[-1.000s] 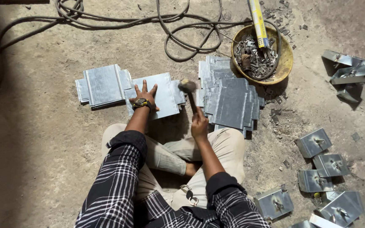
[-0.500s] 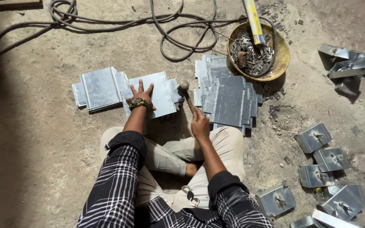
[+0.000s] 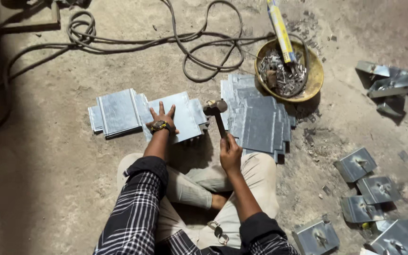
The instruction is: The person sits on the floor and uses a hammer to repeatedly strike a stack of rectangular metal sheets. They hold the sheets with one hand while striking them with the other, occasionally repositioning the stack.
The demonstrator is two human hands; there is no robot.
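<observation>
i'm looking down at my crossed legs in pale trousers (image 3: 256,174) and my checked sleeves (image 3: 133,212), seated on a dusty concrete floor (image 3: 48,179). a small bunch of keys (image 3: 218,231) lies in my lap. down to my right, folded metal brackets (image 3: 355,163) lie scattered in a loose group.

my right hand (image 3: 230,153) is wrapped tight around the wooden handle of a hammer (image 3: 216,112), fingers closed, with the head raised just over the right edge of the sheet in front of me. my left hand (image 3: 162,120), with a watch on the wrist, is pressed flat on that galvanised metal sheet (image 3: 185,118), fingers spread wide and gripping nothing. the sheet lies on the floor right ahead of my knees.

just left of it, touching or overlapping, is another flat sheet piece (image 3: 116,111). to the right sits a thicker stack of sheets (image 3: 258,120), fanned unevenly.

beyond that stack is a yellow bowl (image 3: 315,78) full of small metal bits, a long yellow-and-blue tool (image 3: 280,30) leaning in it. a coiled hose or cable (image 3: 204,47) runs across the far floor, and more bent brackets (image 3: 388,82) lie at far right.
</observation>
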